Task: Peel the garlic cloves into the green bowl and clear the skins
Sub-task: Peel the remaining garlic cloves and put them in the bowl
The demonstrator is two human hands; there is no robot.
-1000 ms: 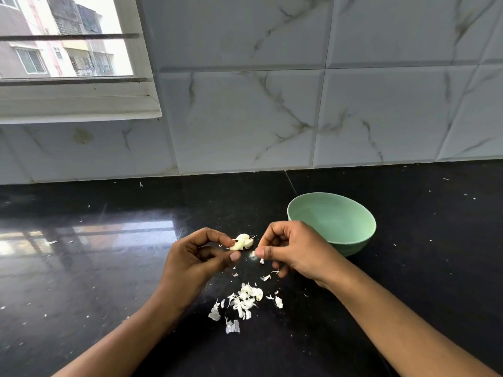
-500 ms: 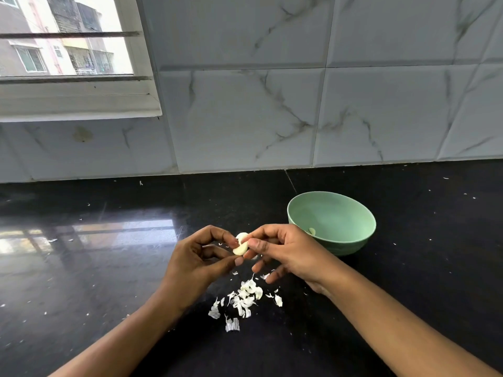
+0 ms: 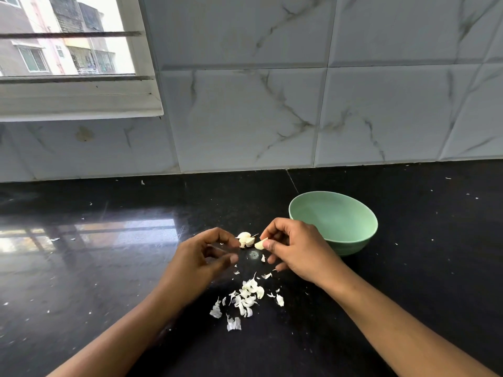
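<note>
Garlic cluster (image 3: 245, 238): pale and partly skinned, at the middle of the frame, held at the fingertips of the left hand (image 3: 202, 261).
Left hand: fingers curled, index fingertip against the cluster, thumb lower down; blur hides the exact grip.
Clove (image 3: 259, 244): small and cream, just right of the cluster and nearly touching it.
Right hand (image 3: 296, 251): pinches the clove between thumb and index finger, the other fingers curled beneath.
Green bowl (image 3: 353, 240): upright on the dark surface (image 3: 109, 281), just behind and right of the right hand, whose knuckles cover part of its near rim.
Skins (image 3: 249, 295): loose white heap on the surface below both hands, between the forearms, with flecks scattered around.
Background: marble-look tiled wall (image 3: 272, 112) across the top; window (image 3: 68, 50) at upper left.
</note>
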